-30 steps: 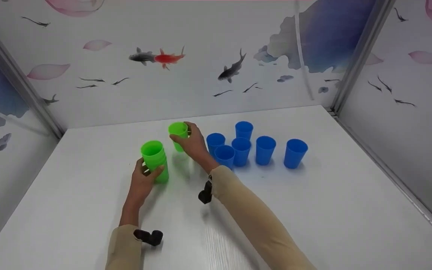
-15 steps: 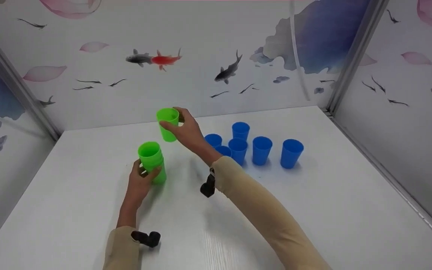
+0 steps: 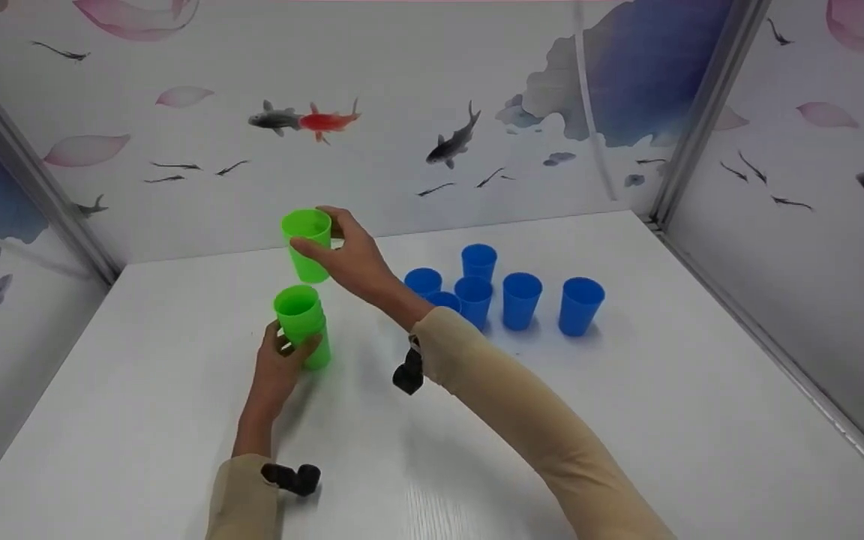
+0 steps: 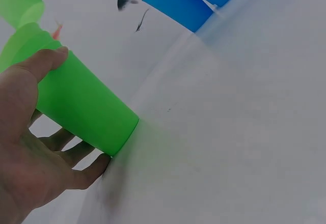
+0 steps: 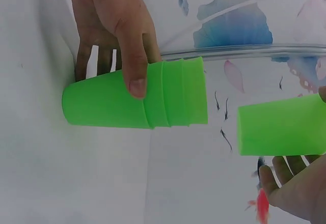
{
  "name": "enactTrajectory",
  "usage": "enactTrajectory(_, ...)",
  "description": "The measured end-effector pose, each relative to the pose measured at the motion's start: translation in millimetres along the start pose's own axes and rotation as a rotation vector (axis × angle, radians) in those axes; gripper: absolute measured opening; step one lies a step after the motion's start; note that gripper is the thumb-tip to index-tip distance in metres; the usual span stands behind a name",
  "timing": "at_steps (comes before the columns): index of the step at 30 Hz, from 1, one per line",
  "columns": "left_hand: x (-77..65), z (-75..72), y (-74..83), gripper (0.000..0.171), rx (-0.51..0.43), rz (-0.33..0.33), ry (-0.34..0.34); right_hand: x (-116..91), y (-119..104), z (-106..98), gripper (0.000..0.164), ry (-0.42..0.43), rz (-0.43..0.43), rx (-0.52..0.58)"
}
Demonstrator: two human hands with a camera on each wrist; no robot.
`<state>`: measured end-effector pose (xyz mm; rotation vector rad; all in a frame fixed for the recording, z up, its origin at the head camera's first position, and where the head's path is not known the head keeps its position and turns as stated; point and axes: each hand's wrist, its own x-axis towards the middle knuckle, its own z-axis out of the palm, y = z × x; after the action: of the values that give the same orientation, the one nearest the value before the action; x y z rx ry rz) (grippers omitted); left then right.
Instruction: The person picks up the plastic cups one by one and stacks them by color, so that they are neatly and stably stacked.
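A stack of nested green cups point(image 3: 315, 352) stands upright on the white table, and my left hand point(image 3: 280, 367) grips it round the side with the thumb in front. Above and slightly behind the stack, my right hand point(image 3: 353, 259) holds a single green cup point(image 3: 306, 247) in the air, mouth up. In the right wrist view a gap separates the held cup point(image 5: 280, 127) from the rims of the stack point(image 5: 107, 102). The left wrist view shows the stack's base point(image 4: 109, 127) on the table.
Several upright blue cups point(image 3: 522, 301) stand right of centre on the table point(image 3: 432, 420), some partly hidden by my right forearm. One blue cup point(image 3: 580, 307) stands farthest right. A patterned wall point(image 3: 372, 180) closes off the table's back edge.
My right hand has lifted the single green cup off the table and carried it left, over the stack. The left hand stays on the stack, and the blue cups have not moved.
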<state>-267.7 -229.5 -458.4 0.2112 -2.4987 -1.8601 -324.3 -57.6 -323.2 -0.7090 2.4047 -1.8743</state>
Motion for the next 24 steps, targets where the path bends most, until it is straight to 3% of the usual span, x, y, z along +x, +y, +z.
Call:
enactTrajectory(14, 0.2, -0.1, 0.4, 0.095, 0.013, -0.011, -0.002, -6.0, 1.3, 15.1, 0.066, -0.047, -0.011, 0.009)
enactTrajectory(24, -0.3, 0.5, 0.0, 0.090, 0.025, -0.004, 0.001, -5.7, 12.7, 22.7, 0.066, -0.069, -0.016, 0.007)
